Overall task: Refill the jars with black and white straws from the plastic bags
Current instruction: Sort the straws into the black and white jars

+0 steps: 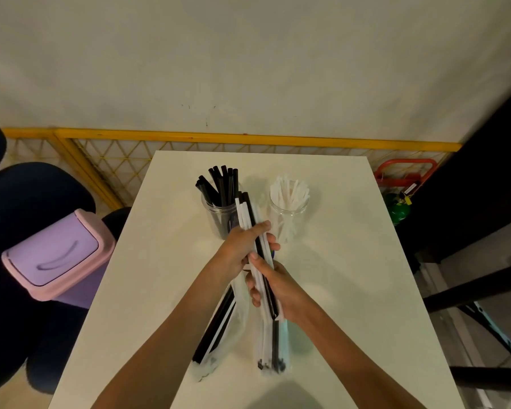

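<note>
Both hands were closed round one bundle of thin black and white plastic straws (245, 212): the left hand (239, 252) gripped it higher up, the right hand (281, 288) lower down. The bundle's lower end sat inside a long clear plastic bag (273, 351) on the white rectangular table (351, 261). Just left of it lay a second clear plastic bag (216, 339) holding mostly black straws. Beyond the hands stood a clear jar of black straws (216, 216) and, beside it, a clear jar of white straws (289, 221). Off the table's left edge stood a lilac bin with a pink rim (56, 255)
</note>
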`<state>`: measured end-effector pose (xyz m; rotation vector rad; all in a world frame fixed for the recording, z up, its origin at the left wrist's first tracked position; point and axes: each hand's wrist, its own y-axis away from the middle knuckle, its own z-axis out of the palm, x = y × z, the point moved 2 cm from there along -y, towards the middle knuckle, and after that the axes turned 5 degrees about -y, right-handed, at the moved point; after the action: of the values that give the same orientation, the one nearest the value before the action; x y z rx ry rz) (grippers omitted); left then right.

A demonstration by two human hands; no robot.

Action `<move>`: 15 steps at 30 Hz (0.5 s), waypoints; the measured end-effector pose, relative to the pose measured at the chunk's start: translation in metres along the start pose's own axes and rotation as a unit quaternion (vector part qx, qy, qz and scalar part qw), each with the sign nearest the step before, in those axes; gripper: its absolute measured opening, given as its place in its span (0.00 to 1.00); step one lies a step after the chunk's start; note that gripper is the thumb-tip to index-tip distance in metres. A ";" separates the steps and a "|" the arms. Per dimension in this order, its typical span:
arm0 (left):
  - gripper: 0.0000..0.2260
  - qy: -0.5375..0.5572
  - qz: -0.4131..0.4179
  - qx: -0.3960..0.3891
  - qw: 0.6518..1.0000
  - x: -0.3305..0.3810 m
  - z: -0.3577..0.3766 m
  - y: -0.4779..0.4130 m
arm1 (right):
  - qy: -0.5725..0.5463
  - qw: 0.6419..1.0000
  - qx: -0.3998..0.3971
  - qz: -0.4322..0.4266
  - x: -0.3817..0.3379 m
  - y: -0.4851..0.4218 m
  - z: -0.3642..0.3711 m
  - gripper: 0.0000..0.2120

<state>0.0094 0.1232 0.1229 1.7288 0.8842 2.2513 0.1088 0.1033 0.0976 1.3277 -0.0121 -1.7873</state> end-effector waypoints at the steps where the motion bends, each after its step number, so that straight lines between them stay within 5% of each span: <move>1: 0.06 -0.006 -0.002 -0.010 1.000 -0.001 0.003 0.000 | -0.002 1.000 0.006 -0.003 0.000 0.002 -0.002 0.13; 5: 0.11 -0.027 0.016 -0.038 0.999 -0.003 0.015 -0.004 | 0.012 0.999 0.028 -0.031 -0.004 0.009 -0.014 0.13; 9: 0.18 -0.124 0.096 0.044 0.987 0.007 0.017 -0.013 | -0.005 0.997 0.054 -0.049 -0.013 0.010 -0.028 0.11; 15: 0.09 -0.196 0.171 0.081 0.962 0.016 0.025 -0.022 | 0.001 0.994 0.096 -0.060 -0.017 0.008 -0.045 0.13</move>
<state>0.0231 0.1576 0.1280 2.4557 0.7409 1.9387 0.1490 0.1300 0.0950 1.4934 -0.1075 -1.9254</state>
